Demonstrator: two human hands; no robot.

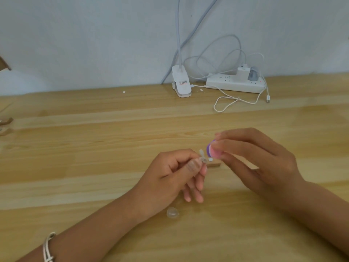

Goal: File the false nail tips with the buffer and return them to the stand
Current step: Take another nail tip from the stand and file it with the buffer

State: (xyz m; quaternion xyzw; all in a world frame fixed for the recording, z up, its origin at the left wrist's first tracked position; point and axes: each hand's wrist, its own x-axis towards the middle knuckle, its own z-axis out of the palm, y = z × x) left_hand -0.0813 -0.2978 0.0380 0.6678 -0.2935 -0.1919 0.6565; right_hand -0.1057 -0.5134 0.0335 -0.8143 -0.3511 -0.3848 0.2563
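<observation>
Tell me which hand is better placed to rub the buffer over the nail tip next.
Probably the right hand: it pinches the buffer, just beside the nail tip that the left hand holds up.

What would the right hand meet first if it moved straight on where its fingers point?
Probably the clear nail tip pinched by the left hand; the buffer in the right hand is beside it, though depth is unclear.

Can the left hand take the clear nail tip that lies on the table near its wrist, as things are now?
Probably not at once. The way to the loose tip looks free, but the left hand already pinches a second tip in its grip and would first have to release that.
</observation>
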